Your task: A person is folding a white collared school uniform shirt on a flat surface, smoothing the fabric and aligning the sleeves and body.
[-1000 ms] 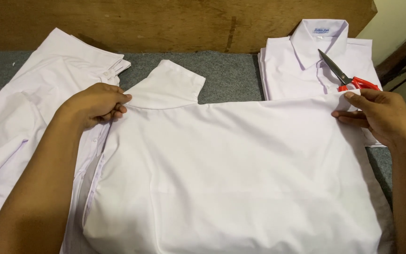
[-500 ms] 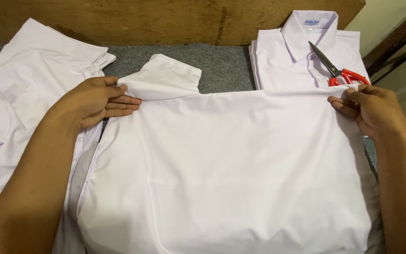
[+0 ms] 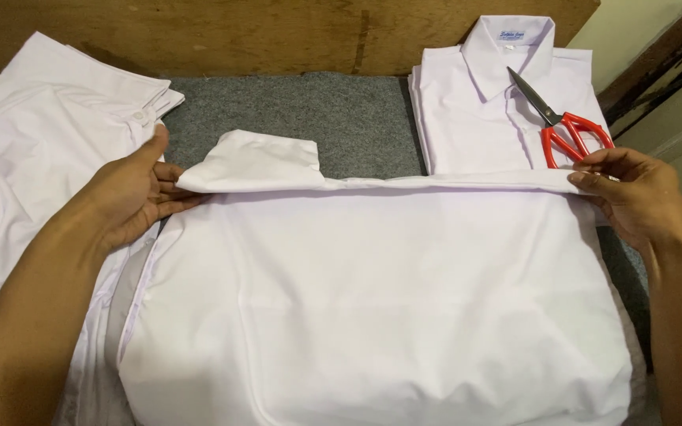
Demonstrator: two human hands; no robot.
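White shirt [image 3: 372,300] lies flat, long axis left-right; left hand [image 3: 132,197] and right hand [image 3: 633,197] fingers pinch its far folded edge. Grey table [image 3: 333,110] bare beyond.

Both arms reach forward — left grip [image 3: 140,193] and right grip [image 3: 633,193] pinched shut.

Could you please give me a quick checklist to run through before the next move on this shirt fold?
1. Left hand grips the left end of the fold on the shirt: ok.
2. Right hand pinches the right end: ok.
3. Folded edge runs straight between the hands: ok.
4. Sleeve tucked in: not ok, it sticks out above the fold.
5. Scissors away from the fold: cannot tell, they lie on the folded shirt close beside the right fingers.
6. Underside of the shirt smooth: cannot tell, hidden.
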